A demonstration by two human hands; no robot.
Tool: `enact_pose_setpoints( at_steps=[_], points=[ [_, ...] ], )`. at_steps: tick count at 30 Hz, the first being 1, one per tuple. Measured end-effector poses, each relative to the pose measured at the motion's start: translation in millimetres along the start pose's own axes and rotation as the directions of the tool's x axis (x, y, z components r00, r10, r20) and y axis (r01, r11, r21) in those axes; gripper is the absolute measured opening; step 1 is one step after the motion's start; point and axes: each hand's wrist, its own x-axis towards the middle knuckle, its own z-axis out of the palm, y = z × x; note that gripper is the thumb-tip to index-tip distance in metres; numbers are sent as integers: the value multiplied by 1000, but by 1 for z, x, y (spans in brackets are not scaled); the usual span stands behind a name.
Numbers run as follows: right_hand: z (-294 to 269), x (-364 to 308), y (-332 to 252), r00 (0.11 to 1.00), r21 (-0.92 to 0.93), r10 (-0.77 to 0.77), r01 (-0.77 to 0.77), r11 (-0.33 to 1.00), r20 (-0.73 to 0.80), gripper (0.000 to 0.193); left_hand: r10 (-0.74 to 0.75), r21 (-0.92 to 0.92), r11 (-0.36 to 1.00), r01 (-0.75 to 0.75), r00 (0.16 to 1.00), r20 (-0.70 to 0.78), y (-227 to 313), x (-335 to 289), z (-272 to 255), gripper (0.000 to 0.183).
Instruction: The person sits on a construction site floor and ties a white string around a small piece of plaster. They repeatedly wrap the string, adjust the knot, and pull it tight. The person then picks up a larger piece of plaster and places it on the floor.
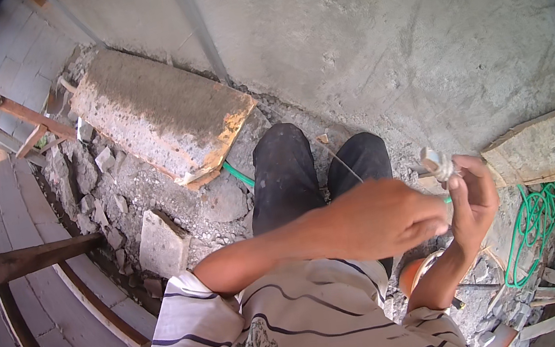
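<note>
My right hand (473,204) is raised at the right with its fingers closed around a small, pale piece wrapped in whitish string (438,164). Just left of it, my left hand (401,218) reaches across in front of my body, its fingers curled in. Whatever those fingers pinch is hidden behind the hand. Between my knees a thin cord (344,161) runs up from behind the left hand, and a small tan piece (322,139) shows at its far end.
A grey plastered wall (416,42) rises ahead. A mortar-smeared trough-like slab (158,105) lies at its foot. Broken concrete (161,243) and rubble cover the ground. Tangled green hose (536,227) lies right, below a board (549,148). Wooden beams (30,262) cross planks at left.
</note>
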Motion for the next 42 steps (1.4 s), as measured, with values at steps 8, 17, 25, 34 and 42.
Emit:
enact_pose_setpoints(
  at_steps=[8, 17, 25, 34, 42],
  points=[
    [-24, 3, -10, 725, -1, -185, 249, 969, 663, 17, -289, -127, 946, 299, 953, 93, -41, 3, -29, 24],
    [-48, -22, 15, 875, 341, -215, 62, 938, 433, 21, -237, -274, 935, 226, 971, -10, -66, -18, 20, 25],
    [-17, -28, 40, 991, 50, 127, -125, 991, -42, 15, -112, -437, 885, 160, 985, 133, -69, -17, 65, 23],
    [-6, -37, 49, 943, -181, 248, -210, 961, 222, 10, -413, -226, 888, 402, 911, -2, -71, 7, 27, 22],
    [-18, -44, 62, 854, 380, 457, -521, 765, 251, 14, -543, -471, 538, 698, 715, 440, -134, -10, 68, 20]
  ],
)
